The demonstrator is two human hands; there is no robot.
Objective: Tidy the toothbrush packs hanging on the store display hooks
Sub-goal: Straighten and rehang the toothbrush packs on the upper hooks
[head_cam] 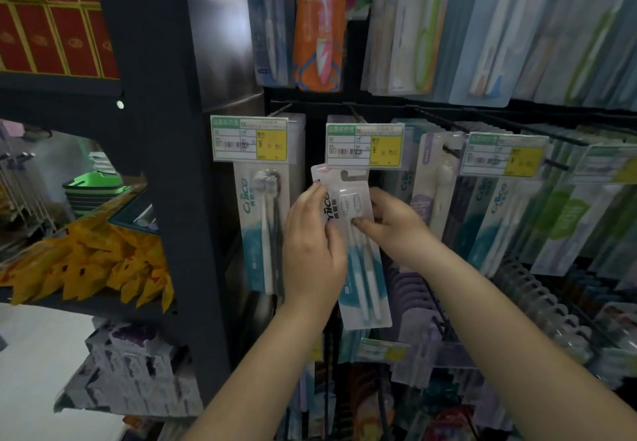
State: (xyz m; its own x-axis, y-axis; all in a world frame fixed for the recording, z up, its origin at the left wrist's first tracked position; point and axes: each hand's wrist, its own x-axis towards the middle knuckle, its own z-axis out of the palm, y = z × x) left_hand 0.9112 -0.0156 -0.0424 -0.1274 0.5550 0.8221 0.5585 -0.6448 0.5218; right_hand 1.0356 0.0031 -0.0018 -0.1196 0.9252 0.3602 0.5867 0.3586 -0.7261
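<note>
A white and teal twin toothbrush pack (362,268) is held up in front of the middle display hook, its top just under the price tag (365,146). My left hand (312,247) grips the pack's left edge, with fingertips at its upper left corner. My right hand (393,225) pinches the right edge, thumb on the front near the brush heads. To the left, a similar pack (263,227) hangs on its own hook beneath another price tag (250,139). Whether the held pack is on a hook is hidden by the tag.
More toothbrush packs (499,220) hang in crowded rows to the right and in the row above (319,23). A dark shelf upright (179,165) stands at the left, with yellow packets (103,265) and green baskets (91,187) beyond it. Lower hooks (537,306) hold other goods.
</note>
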